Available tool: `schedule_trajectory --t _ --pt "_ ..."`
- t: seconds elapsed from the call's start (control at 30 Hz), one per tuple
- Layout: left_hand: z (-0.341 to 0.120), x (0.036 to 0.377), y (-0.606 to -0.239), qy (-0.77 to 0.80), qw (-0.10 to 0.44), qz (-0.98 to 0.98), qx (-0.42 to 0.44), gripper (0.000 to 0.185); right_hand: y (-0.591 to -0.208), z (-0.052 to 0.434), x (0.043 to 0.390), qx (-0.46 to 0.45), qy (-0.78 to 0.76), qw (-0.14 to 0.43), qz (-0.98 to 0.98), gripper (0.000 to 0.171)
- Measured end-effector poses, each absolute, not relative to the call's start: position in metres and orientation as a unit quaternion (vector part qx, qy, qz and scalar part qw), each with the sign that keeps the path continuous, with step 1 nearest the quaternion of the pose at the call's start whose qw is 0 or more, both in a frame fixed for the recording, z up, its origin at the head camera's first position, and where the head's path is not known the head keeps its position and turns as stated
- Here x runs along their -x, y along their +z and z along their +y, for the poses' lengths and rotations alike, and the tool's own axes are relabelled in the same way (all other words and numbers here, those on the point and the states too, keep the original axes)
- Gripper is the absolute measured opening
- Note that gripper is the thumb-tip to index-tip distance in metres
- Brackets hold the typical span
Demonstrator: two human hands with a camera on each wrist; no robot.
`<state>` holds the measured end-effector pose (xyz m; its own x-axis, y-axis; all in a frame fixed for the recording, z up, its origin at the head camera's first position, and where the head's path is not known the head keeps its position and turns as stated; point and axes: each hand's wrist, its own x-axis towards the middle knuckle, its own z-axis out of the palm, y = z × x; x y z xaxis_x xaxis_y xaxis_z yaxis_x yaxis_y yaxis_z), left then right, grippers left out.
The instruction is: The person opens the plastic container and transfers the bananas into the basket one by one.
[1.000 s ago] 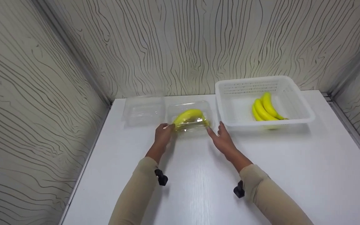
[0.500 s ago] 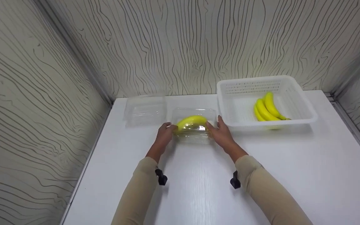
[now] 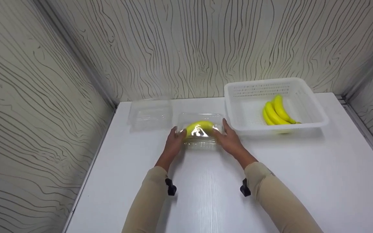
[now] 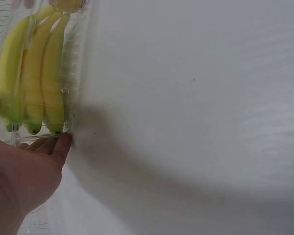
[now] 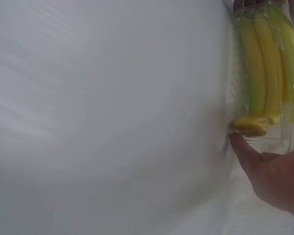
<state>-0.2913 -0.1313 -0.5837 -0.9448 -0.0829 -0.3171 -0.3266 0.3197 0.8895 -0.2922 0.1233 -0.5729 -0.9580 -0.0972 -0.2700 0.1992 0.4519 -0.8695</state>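
A clear plastic clamshell box [image 3: 202, 145] lies near the back middle of the white table with its lid over a bunch of yellow bananas [image 3: 193, 127]. My left hand [image 3: 174, 141] grips the box's left end, thumb on top at the lid. At the opposite end my right hand [image 3: 230, 139] holds it the same way, thumb over the lid and fingers along the side. Through the plastic, the left wrist view shows the greenish tips of several bananas [image 4: 33, 73] close to my left fingers. The stem end [image 5: 252, 126] shows beside my right hand in the right wrist view.
Another clear plastic box [image 3: 151, 117] stands to the left, near the back wall. On the right is a white slotted basket [image 3: 277, 127] with a bunch of bananas [image 3: 273, 114] in it. Wood-patterned panels [image 3: 186, 48] border the table at the back and sides.
The box with the bananas has come a little toward me. My right hand has taken hold of its right end, and my left thumb has moved further onto the lid.
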Motion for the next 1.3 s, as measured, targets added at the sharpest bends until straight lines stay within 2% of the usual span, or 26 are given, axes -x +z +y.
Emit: schedule_trajectory --t 0.27,0.6,0.83,1.1,1.3 --pt "-0.129 0.28 -0.581 0.533 0.111 0.827 0.14 0.09 -0.572 0.125 0.281 -0.031 -0.532 0.142 0.834 0.092" --pt "-0.125 0.262 -0.585 0.508 0.079 0.851 0.108 0.086 -0.57 0.136 0.257 -0.024 -0.537 0.154 0.829 0.094" --pt "-0.121 0.242 -0.589 0.498 0.054 0.859 0.11 0.084 -0.572 0.141 0.237 -0.009 -0.517 0.147 0.843 0.097" --pt "-0.111 0.221 -0.591 0.498 0.059 0.858 0.107 0.088 -0.574 0.149 0.216 -0.008 -0.525 0.131 0.841 0.094" --pt "-0.105 0.207 -0.591 0.504 0.039 0.858 0.087 0.085 -0.576 0.156 0.201 -0.006 -0.514 0.11 0.851 0.096"
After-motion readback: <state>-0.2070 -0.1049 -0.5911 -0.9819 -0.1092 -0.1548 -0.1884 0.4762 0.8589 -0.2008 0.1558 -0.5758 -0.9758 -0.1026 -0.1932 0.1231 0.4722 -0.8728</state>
